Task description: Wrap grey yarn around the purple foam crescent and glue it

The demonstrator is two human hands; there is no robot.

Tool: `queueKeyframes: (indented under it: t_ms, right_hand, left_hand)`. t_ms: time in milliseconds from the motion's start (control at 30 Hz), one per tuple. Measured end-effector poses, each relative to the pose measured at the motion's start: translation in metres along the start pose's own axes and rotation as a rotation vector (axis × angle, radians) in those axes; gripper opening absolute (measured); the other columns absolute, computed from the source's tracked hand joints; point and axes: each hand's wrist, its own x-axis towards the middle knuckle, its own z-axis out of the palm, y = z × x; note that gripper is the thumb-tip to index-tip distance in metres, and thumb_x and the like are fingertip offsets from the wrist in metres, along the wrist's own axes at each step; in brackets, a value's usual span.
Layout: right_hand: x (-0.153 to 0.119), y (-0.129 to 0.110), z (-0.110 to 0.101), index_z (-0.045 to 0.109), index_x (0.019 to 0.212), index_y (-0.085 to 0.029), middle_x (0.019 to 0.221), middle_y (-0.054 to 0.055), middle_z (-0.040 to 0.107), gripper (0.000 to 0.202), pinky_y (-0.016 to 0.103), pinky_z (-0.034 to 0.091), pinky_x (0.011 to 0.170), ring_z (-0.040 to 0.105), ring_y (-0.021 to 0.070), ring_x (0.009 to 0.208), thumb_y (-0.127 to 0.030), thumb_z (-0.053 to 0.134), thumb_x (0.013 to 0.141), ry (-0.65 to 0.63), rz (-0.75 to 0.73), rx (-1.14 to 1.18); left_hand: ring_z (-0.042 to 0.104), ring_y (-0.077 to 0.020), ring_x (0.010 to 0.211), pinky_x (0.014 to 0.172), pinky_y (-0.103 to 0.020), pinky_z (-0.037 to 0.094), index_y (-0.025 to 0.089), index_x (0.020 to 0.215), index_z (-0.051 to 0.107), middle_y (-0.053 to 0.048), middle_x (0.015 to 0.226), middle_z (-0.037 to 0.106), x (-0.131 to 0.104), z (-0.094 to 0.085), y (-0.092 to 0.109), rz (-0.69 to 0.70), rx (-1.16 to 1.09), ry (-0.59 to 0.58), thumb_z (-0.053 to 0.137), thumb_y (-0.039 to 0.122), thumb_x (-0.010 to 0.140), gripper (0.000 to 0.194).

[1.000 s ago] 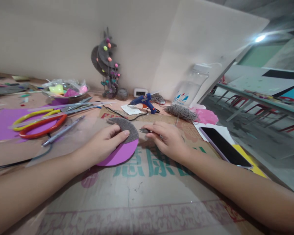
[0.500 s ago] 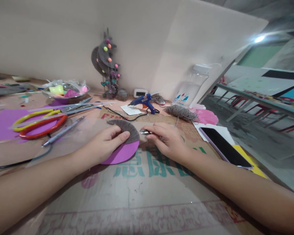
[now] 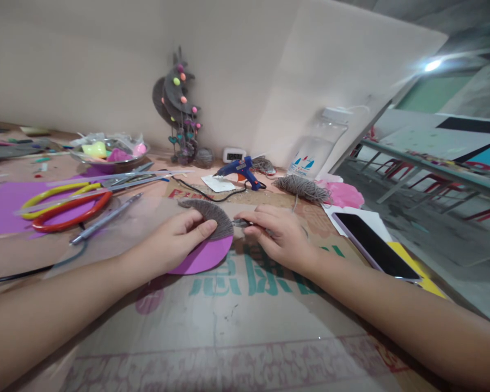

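Note:
My left hand (image 3: 188,231) pinches a purple crescent-shaped card (image 3: 208,257) whose upper part is wrapped in grey yarn (image 3: 221,222). The thumb lies on top of the wrapping and the other fingers are behind it. Just right of the card's edge, my right hand (image 3: 280,234) is closed on a small dark item with a metallic tip (image 3: 240,222), too small to name. Its tip points at the wrapped edge and nearly meets it. Behind the right hand, a strand runs from a skein of grey yarn (image 3: 302,188).
A blue hot glue gun (image 3: 245,171) rests on white paper ahead. Left are yellow-and-red-handled scissors (image 3: 71,209), a pen (image 3: 106,219) and a metal bowl (image 3: 108,158). A phone (image 3: 375,245) and water bottle (image 3: 316,144) stand right. A decorated moon ornament (image 3: 182,106) is at the wall.
The tip of the item in my right hand has shifted slightly left toward the wrapped edge and looks greyer. My left hand and the card are almost still.

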Motion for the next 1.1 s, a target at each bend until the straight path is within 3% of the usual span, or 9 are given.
queueKeyframes:
  t_ms: [267, 633, 1100]
  right_hand:
    - [-0.001, 0.002, 0.001, 0.064, 0.105, -0.015, 0.082, 0.005, 0.064, 0.024, 0.026, 0.041, 0.067, 0.054, 0.0139, 0.073, -0.027, 0.049, 0.092, 0.012, -0.003, 0.010]
    - [-0.001, 0.000, 0.000, 0.064, 0.105, -0.011, 0.074, 0.004, 0.060, 0.026, 0.025, 0.039, 0.065, 0.053, 0.0136, 0.070, -0.027, 0.049, 0.091, 0.048, 0.024, 0.036]
    - [0.001, -0.006, -0.004, 0.064, 0.103, -0.015, 0.072, 0.004, 0.058, 0.028, 0.027, 0.033, 0.059, 0.050, 0.0144, 0.066, -0.031, 0.044, 0.093, -0.064, -0.066, -0.166]
  left_hand:
    - [0.045, -0.0122, 0.057, 0.049, -0.023, 0.033, 0.018, 0.068, 0.054, 0.003, 0.064, 0.051, 0.001, 0.000, 0.000, -0.007, -0.015, -0.019, 0.047, 0.042, 0.084, 0.030]
    - [0.040, -0.0108, 0.055, 0.050, -0.023, 0.032, 0.018, 0.060, 0.044, 0.005, 0.059, 0.041, 0.000, 0.000, 0.003, -0.027, 0.030, 0.035, 0.047, 0.043, 0.083, 0.034]
    - [0.036, -0.0107, 0.051, 0.046, -0.024, 0.029, 0.019, 0.054, 0.036, 0.005, 0.053, 0.037, 0.000, 0.000, 0.007, -0.024, 0.086, 0.080, 0.047, 0.042, 0.082, 0.038]
